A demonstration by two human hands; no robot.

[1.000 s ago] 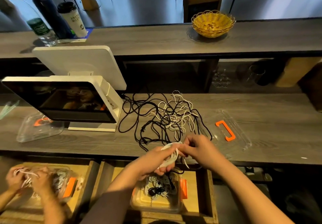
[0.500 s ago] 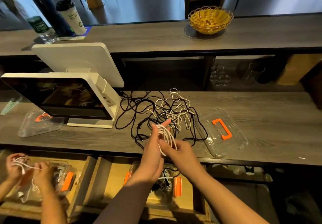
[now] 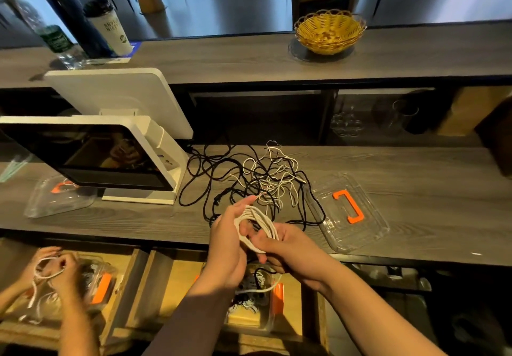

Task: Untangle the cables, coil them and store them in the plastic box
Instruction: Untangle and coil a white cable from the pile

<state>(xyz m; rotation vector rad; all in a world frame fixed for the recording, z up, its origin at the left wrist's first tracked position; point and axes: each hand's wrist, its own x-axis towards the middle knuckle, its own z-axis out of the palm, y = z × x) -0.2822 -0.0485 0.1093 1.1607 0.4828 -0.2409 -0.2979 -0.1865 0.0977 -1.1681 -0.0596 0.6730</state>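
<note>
Both hands (image 3: pixel 260 242) gripping white cable coil (image 3: pixel 259 224), plastic box (image 3: pixel 250 314) half-hidden beneath.

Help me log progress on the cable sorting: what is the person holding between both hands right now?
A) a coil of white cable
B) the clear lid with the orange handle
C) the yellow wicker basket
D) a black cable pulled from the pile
A: the left hand and right hand both grip a white cable coil, while the clear lid lies untouched on the counter.
</note>
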